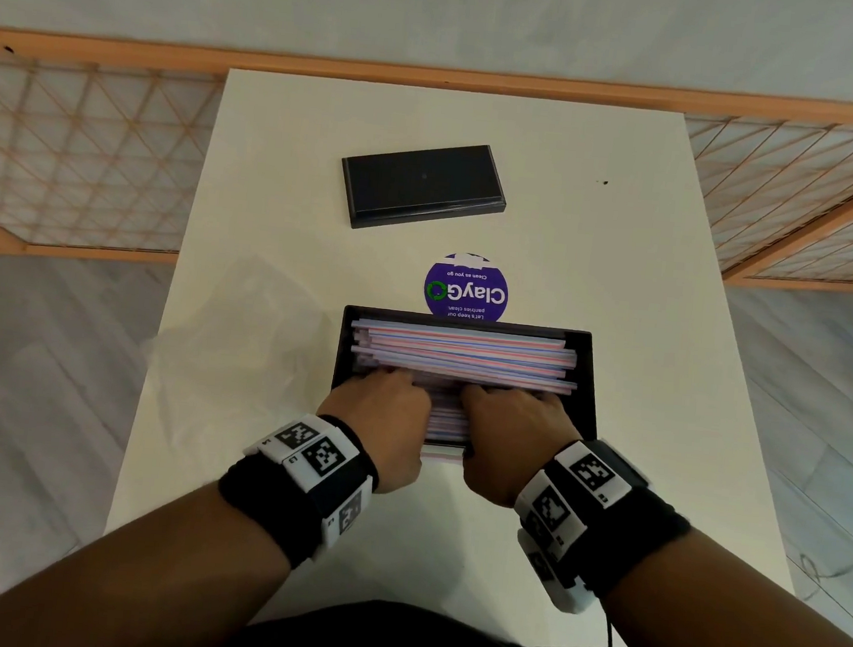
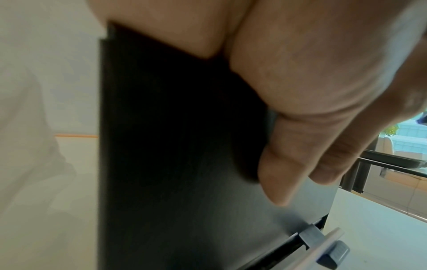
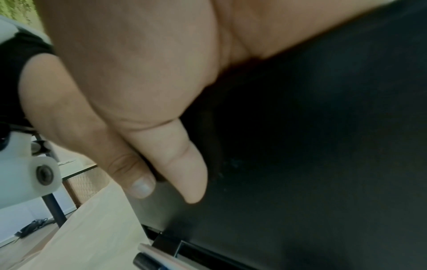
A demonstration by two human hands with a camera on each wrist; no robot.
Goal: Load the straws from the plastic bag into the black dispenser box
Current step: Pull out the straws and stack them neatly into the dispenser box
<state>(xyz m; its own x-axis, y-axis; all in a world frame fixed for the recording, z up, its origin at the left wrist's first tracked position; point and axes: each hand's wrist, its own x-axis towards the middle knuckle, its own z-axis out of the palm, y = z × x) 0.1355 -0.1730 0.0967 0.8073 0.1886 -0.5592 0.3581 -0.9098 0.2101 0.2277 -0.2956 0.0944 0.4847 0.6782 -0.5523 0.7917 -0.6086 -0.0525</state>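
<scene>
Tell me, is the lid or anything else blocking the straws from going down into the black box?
Nothing visible does. The lid lies apart on the table, the black box is open, and both hands already press the straws inside.

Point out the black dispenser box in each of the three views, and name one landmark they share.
Head: the black dispenser box sits low centre on the white table, open and full of straws.
Left wrist: its dark outer wall fills the middle, with the left hand against it.
Right wrist: its dark wall fills the right side, beside the right hand.
Shared landmark: the white table.
</scene>
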